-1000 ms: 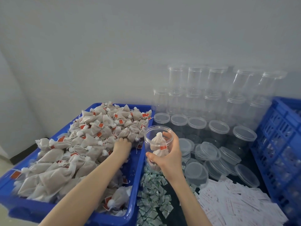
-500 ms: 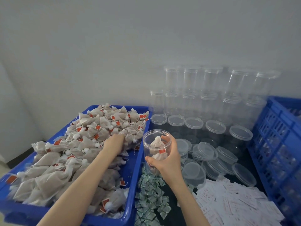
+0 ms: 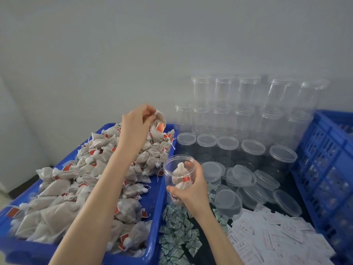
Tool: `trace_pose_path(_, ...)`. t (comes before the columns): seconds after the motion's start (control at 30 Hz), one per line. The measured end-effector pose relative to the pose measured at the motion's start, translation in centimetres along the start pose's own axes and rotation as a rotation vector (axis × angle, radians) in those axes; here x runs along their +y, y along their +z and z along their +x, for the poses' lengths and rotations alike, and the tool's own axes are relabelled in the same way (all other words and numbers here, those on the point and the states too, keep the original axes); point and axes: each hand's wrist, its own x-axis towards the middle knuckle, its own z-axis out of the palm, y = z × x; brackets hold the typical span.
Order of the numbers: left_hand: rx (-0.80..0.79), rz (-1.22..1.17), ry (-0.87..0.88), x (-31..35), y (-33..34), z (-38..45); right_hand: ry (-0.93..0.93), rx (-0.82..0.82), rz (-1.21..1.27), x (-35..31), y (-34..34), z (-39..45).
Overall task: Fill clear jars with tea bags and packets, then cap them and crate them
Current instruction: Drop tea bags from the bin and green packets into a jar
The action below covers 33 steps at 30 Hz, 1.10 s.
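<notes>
Tea bags (image 3: 63,196) fill the big blue tub (image 3: 150,222) on the left, heaped in a pale pile with red tags showing here and there. At the right edge stands a blue slatted crate (image 3: 324,155), its contents too blurred to tell. Behind the work area, against the grey wall (image 3: 172,44), capped clear jars (image 3: 246,115) are stacked in rows and tiers. Nearer, on the dark table (image 3: 298,186), loose clear lids (image 3: 244,175) lie overlapping, with a spread of white packets (image 3: 273,238) in front of them and a drift of small green-and-white sachets (image 3: 177,236) just beside the tub. The open clear jar (image 3: 179,169) sits between tub and lids, upright or nearly so, with tea bags already inside; the right hand (image 3: 191,190) wraps its lower part, its grip closed around the jar with thumb at the near side and fingertips (image 3: 189,165) up by the rim. The left hand (image 3: 136,127) is raised above the far end of the pile, its grip pinching a single tea bag (image 3: 159,121) with a red tag, which hangs clear of the heap and to the upper left of the jar mouth.
</notes>
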Motion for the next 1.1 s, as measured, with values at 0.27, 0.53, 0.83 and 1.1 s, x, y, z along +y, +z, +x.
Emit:
trace_pose_path(0.27, -0.446, 0.004, 0.123, 3.2, 1.1, -1.7, 0.005, -0.005, 0.021, -0.3, 0.1, 0.5)
trace_pose_path(0.53, -0.932, 0.319, 0.293, 2.3, 5.1, -3.8, -0.036, 0.026, 0.035, -0.2, -0.5, 0.3)
trace_pose_path(0.83, -0.472, 0.208, -0.046, -5.2, 4.3, -1.2, -0.02, 0.054, 0.045, 0.4, -1.0, 0.3)
trace_pose_path(1.1, -0.695, 0.809, -0.236, -14.8, 8.8, -3.9, -0.039, 0.055, -0.005, 0.6, -1.3, 0.4)
